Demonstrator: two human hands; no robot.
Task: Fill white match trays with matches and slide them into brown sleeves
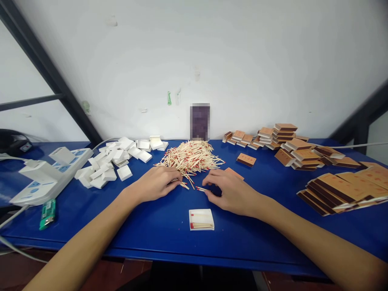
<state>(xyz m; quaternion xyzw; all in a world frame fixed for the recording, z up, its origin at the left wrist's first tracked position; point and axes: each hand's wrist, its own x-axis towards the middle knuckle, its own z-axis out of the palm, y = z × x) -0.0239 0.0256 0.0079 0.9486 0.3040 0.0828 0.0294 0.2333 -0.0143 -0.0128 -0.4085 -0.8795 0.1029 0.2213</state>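
Note:
A heap of red-tipped matches (191, 157) lies in the middle of the blue table (157, 226). My left hand (157, 184) rests at the heap's near left edge, its fingers curled over a few matches. To the right, my right hand (232, 190) pinches a couple of matches (200, 188) at its fingertips, close to the heap's front. A small white tray (201, 219) with a few matches in it sits near the table's front edge, between my forearms. An orange matchbox sleeve (234, 172) lies partly hidden behind my right hand.
Several empty white trays (113, 161) are piled at the left. A white power strip (50, 173) and a green lighter (47, 213) lie further left. Stacks of orange matchboxes (287, 143) fill the back right, flattened sleeves (342, 190) the right. A single orange box (246, 159) lies by the heap.

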